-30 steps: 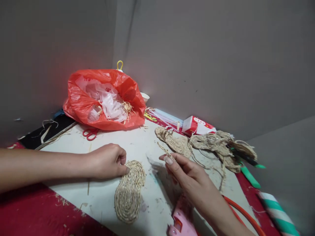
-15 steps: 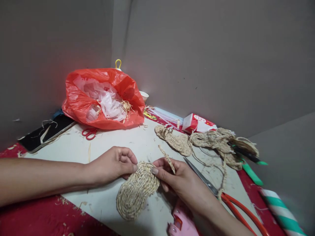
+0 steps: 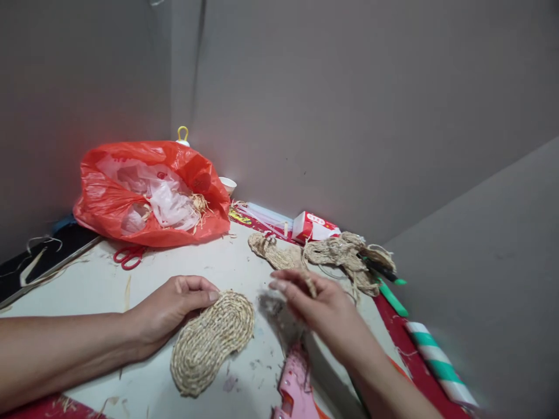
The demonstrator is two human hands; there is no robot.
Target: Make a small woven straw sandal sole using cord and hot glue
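A sole-shaped piece of coiled straw braid [image 3: 212, 343] is tilted over the white board, its upper left edge pinched between the thumb and fingers of my left hand [image 3: 174, 305]. Apart from it, to the right, my right hand [image 3: 321, 305] hovers with thumb and forefinger stretched forward. A short end of straw braid [image 3: 311, 287] is tucked among its fingers. Below that hand lies a pink glue gun [image 3: 297, 381], cut off by the bottom edge. A second coiled straw sole [image 3: 273, 250] rests beyond my right hand, which partly covers it.
A red plastic bag [image 3: 100, 203] with white plastic and straw scraps stands at the back left, red-handled scissors [image 3: 128, 256] before it. Bundled straw braid [image 3: 340, 253] and a red-and-white box [image 3: 314, 226] are at the back right. A green-and-white striped object [image 3: 441, 364] lies far right.
My right hand has let go of the coiled sole and moved away from it, keeping the short braid end. The left hand still grips the sole. The view has swung to the right.
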